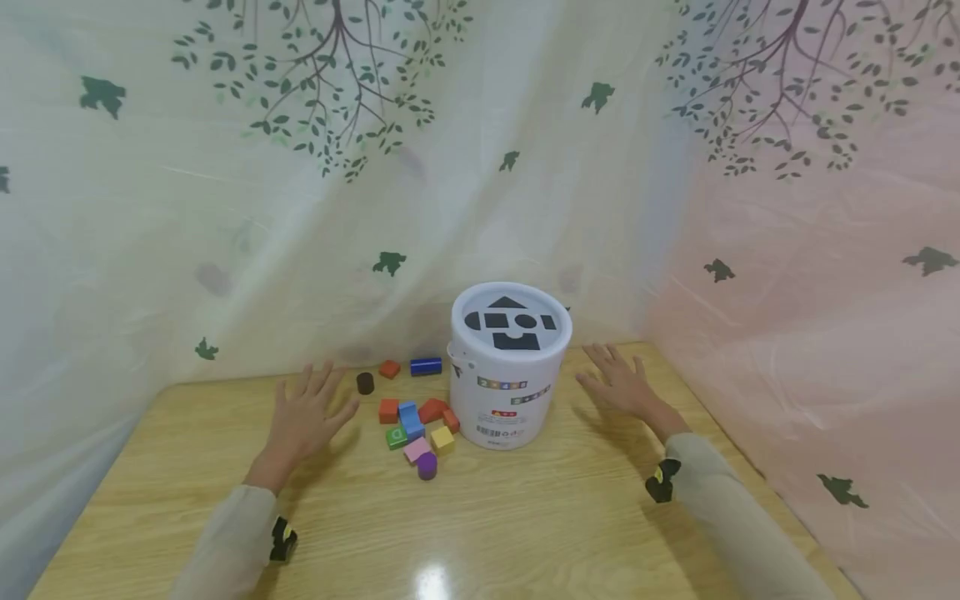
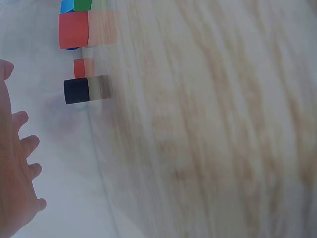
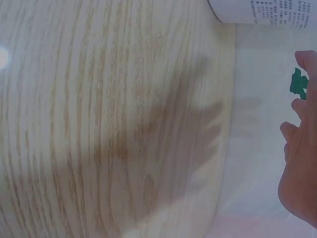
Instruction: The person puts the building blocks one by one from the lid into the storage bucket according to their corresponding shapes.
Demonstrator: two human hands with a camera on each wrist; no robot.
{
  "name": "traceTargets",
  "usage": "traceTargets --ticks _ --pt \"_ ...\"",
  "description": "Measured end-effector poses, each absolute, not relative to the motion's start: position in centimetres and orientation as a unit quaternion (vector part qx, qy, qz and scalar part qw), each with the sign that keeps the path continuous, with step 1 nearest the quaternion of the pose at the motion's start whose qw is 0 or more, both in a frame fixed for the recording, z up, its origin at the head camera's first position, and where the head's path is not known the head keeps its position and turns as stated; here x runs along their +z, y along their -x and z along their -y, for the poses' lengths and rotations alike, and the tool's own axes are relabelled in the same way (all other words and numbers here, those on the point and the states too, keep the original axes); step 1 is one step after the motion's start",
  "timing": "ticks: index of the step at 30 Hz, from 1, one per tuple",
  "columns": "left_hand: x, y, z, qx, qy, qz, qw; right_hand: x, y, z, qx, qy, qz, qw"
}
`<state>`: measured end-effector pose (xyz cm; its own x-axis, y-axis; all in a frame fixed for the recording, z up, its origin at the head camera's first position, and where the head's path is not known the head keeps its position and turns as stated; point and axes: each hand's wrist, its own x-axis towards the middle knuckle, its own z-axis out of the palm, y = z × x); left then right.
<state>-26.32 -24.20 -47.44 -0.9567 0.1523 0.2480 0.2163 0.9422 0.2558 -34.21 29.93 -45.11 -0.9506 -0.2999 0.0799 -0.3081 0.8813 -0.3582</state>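
Note:
My left hand (image 1: pixel 303 418) is held over the table with its fingers spread, left of a group of toy blocks. Nearest to it is a black cylinder block (image 1: pixel 365 383), also seen as a black block (image 2: pixel 77 91) in the left wrist view. To the right of the white bucket (image 1: pixel 504 392), my right hand (image 1: pixel 618 385) hovers with fingers apart and nothing in it; its shadow falls on the wood in the right wrist view. The bucket stands upright, its lid (image 1: pixel 551 340) on top with dark shaped holes. A wire handle hangs at its left side.
Several blocks lie left of the bucket, among them a blue cylinder (image 1: pixel 426 367), a blue curved block (image 1: pixel 411 421), a green block (image 1: pixel 397 437), a yellow cube (image 1: pixel 442 439), a pink block (image 1: pixel 417 451) and a purple cylinder (image 1: pixel 427 466). A printed curtain (image 1: pixel 300 217) hangs behind the wooden table (image 1: pixel 525 525).

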Motion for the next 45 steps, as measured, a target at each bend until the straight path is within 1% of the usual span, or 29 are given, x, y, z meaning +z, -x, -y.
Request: traceTargets --ticks 7,11,14,17,20,24,28,30,35,40,45 --pt "-47.2 26.4 23.9 -0.157 0.095 0.976 0.121 -44.3 34.3 -30.1 0.194 -0.16 0.968 0.013" --pt "-47.0 26.7 23.4 -0.182 0.098 0.968 0.143 -43.4 34.4 -30.2 0.221 -0.163 0.961 0.021" --pt "-46.7 27.2 22.5 -0.23 0.11 0.952 0.168 -42.4 34.5 -30.0 0.246 -0.165 0.955 0.03" --pt "-46.2 27.6 21.3 -0.284 0.127 0.933 0.18 -41.0 34.4 -29.7 0.285 -0.166 0.943 0.032" --pt "-45.4 27.8 19.9 -0.333 0.138 0.915 0.179 -39.5 34.0 -29.2 0.339 -0.175 0.924 0.033" --pt "-44.6 27.5 18.2 -0.405 0.139 0.889 0.163 -37.5 33.2 -27.9 0.41 -0.204 0.889 0.028" --pt "-44.4 27.1 16.7 -0.456 0.138 0.867 0.144 -35.6 32.4 -25.7 0.435 -0.225 0.871 0.024" --pt "-44.5 26.9 16.1 -0.456 0.141 0.867 0.141 -35.0 32.1 -24.7 0.434 -0.229 0.871 0.021" --pt "-45.2 26.5 15.1 -0.397 0.166 0.89 0.151 -34.5 32.2 -22.8 0.409 -0.249 0.878 0.006" --pt "-45.9 25.9 14.4 -0.354 0.196 0.901 0.155 -34.6 32.6 -22.3 0.359 -0.277 0.891 0.025" --pt "-46.6 25.1 13.8 -0.322 0.199 0.916 0.135 -34.8 32.8 -22.2 0.328 -0.286 0.9 0.034"
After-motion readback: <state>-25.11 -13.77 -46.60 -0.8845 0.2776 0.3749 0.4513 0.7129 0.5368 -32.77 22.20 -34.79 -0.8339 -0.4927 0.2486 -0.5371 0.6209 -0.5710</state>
